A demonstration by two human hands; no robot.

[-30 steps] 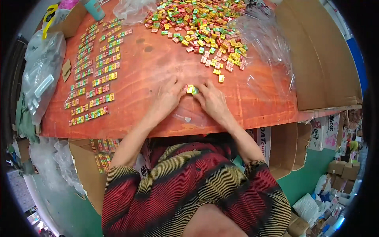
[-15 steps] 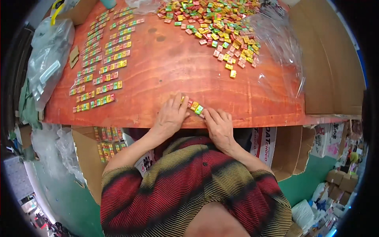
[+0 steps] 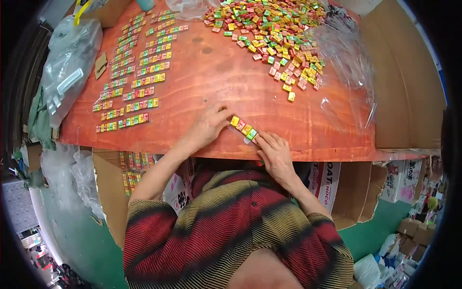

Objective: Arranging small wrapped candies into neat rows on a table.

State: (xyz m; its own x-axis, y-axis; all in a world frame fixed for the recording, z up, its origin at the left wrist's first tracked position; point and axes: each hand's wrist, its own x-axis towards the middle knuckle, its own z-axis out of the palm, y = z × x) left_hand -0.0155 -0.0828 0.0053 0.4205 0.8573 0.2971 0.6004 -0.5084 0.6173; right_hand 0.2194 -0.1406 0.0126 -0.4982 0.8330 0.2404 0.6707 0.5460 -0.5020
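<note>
A short row of small red, yellow and green candy-sized boxes (image 3: pixel 244 127) lies slantwise on the table near its front edge. My right hand (image 3: pixel 275 153) grips the lower right end of this row, its thumb below and fingers on top. At the upper left end is my left hand (image 3: pixel 211 126), with bent fingers apart and the tips close beside the first yellow box. Whether those tips touch it is hard to tell. Similar rows of boxes (image 3: pixel 142 105) lie in two columns on the left side of the table.
A big heap of loose small boxes (image 3: pixel 274 29) covers the far right of the red wooden table (image 3: pixel 192 77). Clear plastic film (image 3: pixel 344 58) lies beside it, next to a tall cardboard box (image 3: pixel 409 82). A plastic bag (image 3: pixel 70 67) hangs at the left edge. Below, an open carton (image 3: pixel 109 180) holds more rows.
My left hand has drawn back a little from the row, uncovering its yellow end box. My right hand stays at the other end. The whole view has shifted slightly.
</note>
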